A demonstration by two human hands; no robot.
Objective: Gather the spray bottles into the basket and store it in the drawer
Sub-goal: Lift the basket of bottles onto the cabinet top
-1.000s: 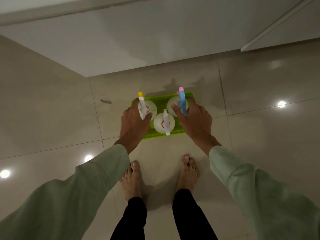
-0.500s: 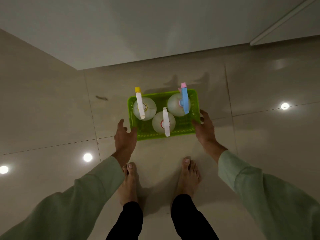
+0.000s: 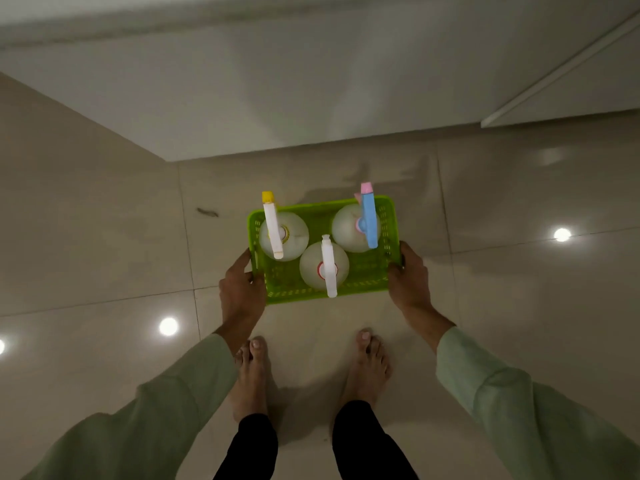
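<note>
Glossy floor tiles [image 3: 104, 237] carry the green basket [image 3: 346, 292] with three spray bottles [image 3: 323, 266] upright inside, left hand [image 3: 240, 289] and right hand [image 3: 408, 285] closed on its ends; gathering looks done, so next comes a level lift toward the drawer.

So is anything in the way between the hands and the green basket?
No. The left hand already grips the left side of the green basket and the right hand grips its right side. All three spray bottles stand inside. No open drawer shows, so that path cannot be judged.
</note>
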